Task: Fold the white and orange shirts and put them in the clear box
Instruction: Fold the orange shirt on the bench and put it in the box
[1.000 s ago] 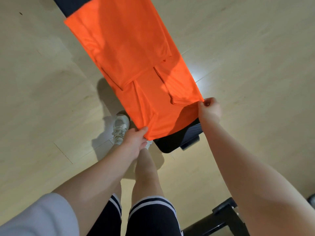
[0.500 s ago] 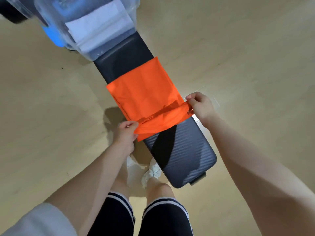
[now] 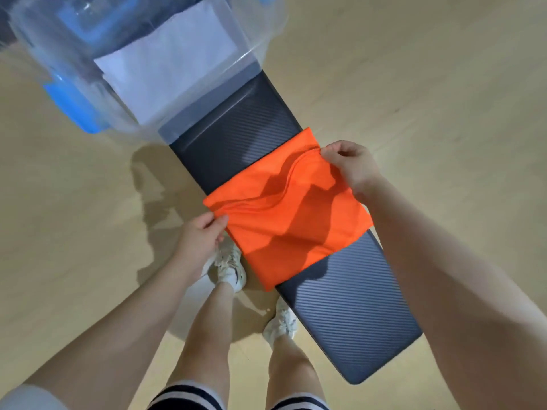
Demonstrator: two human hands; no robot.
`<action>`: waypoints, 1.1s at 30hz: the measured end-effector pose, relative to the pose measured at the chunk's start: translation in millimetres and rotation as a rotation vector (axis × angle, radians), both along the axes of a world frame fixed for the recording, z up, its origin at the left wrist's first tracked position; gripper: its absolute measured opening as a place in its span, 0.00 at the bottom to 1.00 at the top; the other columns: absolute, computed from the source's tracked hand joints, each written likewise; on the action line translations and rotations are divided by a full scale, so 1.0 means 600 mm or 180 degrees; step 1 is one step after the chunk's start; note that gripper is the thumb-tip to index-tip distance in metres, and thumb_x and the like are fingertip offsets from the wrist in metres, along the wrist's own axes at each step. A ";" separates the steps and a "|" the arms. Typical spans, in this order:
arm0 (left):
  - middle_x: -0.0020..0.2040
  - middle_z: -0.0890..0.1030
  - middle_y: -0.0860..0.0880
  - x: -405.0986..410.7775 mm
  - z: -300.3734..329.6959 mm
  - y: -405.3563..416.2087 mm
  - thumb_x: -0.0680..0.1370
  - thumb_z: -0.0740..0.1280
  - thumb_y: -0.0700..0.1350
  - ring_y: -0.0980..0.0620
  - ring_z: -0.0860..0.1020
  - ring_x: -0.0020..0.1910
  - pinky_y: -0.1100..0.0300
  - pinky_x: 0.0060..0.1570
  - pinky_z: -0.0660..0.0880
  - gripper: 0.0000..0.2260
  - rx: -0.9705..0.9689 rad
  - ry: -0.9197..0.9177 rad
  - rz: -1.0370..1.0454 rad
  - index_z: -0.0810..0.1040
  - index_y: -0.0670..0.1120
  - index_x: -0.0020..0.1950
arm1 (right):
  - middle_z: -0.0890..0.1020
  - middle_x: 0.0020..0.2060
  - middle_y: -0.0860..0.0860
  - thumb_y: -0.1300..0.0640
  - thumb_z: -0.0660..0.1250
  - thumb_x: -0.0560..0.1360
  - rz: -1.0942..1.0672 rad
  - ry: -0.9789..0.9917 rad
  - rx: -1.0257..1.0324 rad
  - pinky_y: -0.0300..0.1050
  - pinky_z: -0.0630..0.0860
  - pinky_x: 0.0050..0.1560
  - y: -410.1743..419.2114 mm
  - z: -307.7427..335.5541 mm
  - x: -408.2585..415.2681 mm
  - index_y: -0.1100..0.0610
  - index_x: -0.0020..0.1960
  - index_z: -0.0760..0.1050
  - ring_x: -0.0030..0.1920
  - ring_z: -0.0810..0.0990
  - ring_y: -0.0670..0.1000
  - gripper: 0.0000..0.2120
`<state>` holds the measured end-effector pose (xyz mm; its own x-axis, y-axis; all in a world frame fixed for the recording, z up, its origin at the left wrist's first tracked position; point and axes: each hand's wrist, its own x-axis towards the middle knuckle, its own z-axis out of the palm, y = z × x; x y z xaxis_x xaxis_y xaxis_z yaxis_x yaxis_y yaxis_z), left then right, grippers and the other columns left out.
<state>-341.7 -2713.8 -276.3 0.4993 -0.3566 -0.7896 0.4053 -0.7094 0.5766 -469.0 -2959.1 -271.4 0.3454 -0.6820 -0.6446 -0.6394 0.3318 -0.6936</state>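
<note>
The orange shirt [image 3: 284, 220] lies folded into a rough square across the middle of the dark ribbed bench [image 3: 349, 315]. My left hand [image 3: 204, 238] pinches its left corner over the bench's edge. My right hand [image 3: 352, 167] pinches the upper layer at the far right corner, lifted slightly so the fabric ripples. The clear box [image 3: 257, 39] stands on the bench's far end, blurred. A folded white shirt [image 3: 168, 63] lies inside it.
Blue clips [image 3: 74, 105] show on the box's left side. Pale wooden floor [image 3: 429, 84] surrounds the bench. My legs and white sneakers [image 3: 231, 267] stand left of the bench's near half.
The long orange shirt has been folded over onto itself into a short square. Both hands moved up the bench with its edge, and the view has shifted toward the box.
</note>
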 end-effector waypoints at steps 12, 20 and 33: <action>0.37 0.77 0.52 0.034 -0.009 -0.027 0.76 0.66 0.44 0.53 0.75 0.37 0.59 0.43 0.72 0.08 -0.0207 -0.0273 -0.0397 0.79 0.43 0.52 | 0.76 0.31 0.45 0.62 0.66 0.70 0.0101 0.0896 -0.0710 0.44 0.71 0.42 0.002 -0.033 0.035 0.50 0.36 0.73 0.39 0.75 0.51 0.08; 0.50 0.77 0.49 0.050 -0.026 -0.010 0.76 0.64 0.39 0.50 0.75 0.49 0.57 0.50 0.71 0.11 0.0478 -0.0764 -0.0616 0.73 0.42 0.58 | 0.73 0.62 0.59 0.58 0.63 0.75 0.0427 0.1326 -0.0904 0.48 0.68 0.62 0.034 -0.042 0.025 0.58 0.66 0.68 0.60 0.73 0.57 0.20; 0.58 0.78 0.42 -0.155 -0.016 -0.013 0.73 0.70 0.45 0.44 0.77 0.55 0.59 0.49 0.70 0.21 0.1101 0.0662 0.0289 0.71 0.37 0.61 | 0.79 0.51 0.58 0.54 0.63 0.76 -0.0266 0.1870 -0.0222 0.46 0.71 0.50 0.104 -0.020 -0.174 0.61 0.57 0.73 0.53 0.77 0.58 0.14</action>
